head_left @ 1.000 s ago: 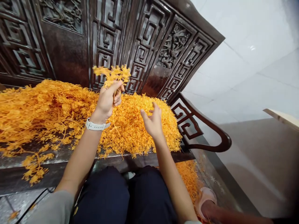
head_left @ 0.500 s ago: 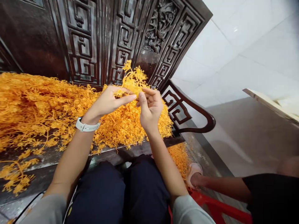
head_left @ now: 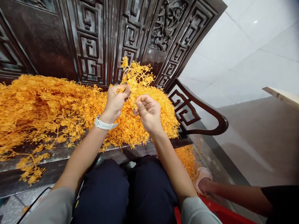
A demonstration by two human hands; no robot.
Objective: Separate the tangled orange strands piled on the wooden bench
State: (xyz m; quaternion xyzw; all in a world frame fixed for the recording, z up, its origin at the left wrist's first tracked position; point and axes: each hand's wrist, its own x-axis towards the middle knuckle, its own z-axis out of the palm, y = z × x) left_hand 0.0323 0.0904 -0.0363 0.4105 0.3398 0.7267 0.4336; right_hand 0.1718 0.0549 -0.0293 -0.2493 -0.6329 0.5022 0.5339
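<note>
My left hand (head_left: 118,101), with a pale watch strap at the wrist, is closed around the stem of an orange plastic flower sprig (head_left: 137,74). The sprig's branching tips spread above the fingers. Just to the right and lower, my right hand (head_left: 149,112) is closed, thumb against the curled fingers. Its fingertips are near the sprig's lower part; against the orange behind them, what they pinch is not clear. Beneath both hands lies a big pile of similar orange sprigs (head_left: 130,127) on a dark wooden bench (head_left: 130,152).
The bench has a carved back (head_left: 91,46) and a curved armrest (head_left: 219,124) at right. More orange pieces (head_left: 187,158) lie on the floor below. Another person's leg (head_left: 233,194) with a pink shoe (head_left: 203,177) is at lower right, near a red plastic seat (head_left: 221,211).
My left hand has gone from outstretched fingers to a closed grip on the sprig. My right hand has drawn slightly down and apart from it. The view has shifted a little.
</note>
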